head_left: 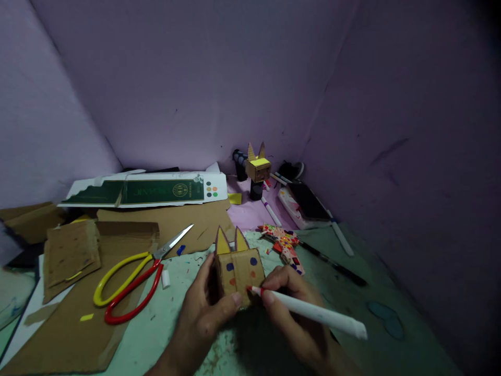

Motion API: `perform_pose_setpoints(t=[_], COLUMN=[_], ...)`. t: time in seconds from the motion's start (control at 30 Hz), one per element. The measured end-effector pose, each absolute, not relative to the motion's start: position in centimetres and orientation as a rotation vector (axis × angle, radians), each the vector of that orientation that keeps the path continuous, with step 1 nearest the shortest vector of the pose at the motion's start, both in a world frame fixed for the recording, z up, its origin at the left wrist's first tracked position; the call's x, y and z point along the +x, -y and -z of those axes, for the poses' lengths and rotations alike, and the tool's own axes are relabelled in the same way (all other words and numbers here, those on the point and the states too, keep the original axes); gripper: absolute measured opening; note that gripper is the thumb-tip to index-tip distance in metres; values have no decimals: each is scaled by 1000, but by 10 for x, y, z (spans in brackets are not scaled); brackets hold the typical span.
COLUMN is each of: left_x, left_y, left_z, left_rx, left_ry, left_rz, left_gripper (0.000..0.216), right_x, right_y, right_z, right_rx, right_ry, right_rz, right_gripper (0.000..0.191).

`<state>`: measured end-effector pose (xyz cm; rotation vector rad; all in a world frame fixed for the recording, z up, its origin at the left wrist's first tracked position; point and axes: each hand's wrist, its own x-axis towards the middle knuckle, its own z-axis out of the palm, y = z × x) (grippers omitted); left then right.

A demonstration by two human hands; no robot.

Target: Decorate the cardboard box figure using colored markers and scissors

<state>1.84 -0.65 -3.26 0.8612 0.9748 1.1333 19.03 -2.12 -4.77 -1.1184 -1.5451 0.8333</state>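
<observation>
In my left hand [207,308] is a small cardboard box [243,269] with two pointed yellow ears on top, gripped by its left side with the thumb across the lower front. Its front face bears two dark blue dots and orange-red spots. My right hand [295,313] pinches a white marker [319,310] close to its red tip, which touches or nearly touches the lower front of the box. A white cap [166,279] lies on the table left of my left hand. The fingers behind the box are hidden.
Scissors with yellow and red handles [131,282] lie partly on cardboard sheets [74,334] at left. Behind stands another eared cardboard head [258,168] on a black support. At right are a colourful patterned piece [282,241], a black pen [332,262] and a phone [308,201].
</observation>
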Motion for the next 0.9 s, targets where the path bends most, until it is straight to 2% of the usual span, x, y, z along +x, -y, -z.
perform_pose_setpoints(t=[0.2,0.37,0.9], left_x=[18,17,19], left_y=[7,7,6], left_z=[33,33,32], left_rx=[831,850,876], left_ry=[-990,-1027,-971], left_rz=[-1127,-1141,-1133], left_gripper=[87,92,96], right_x=[186,188,187], right_y=[23,22,20], right_z=[41,43,46], right_rx=[-1160,-1151,-1109], right_ry=[1244,1351,1634], right_rz=[-830,-783,-784], right_gripper=[21,25,17])
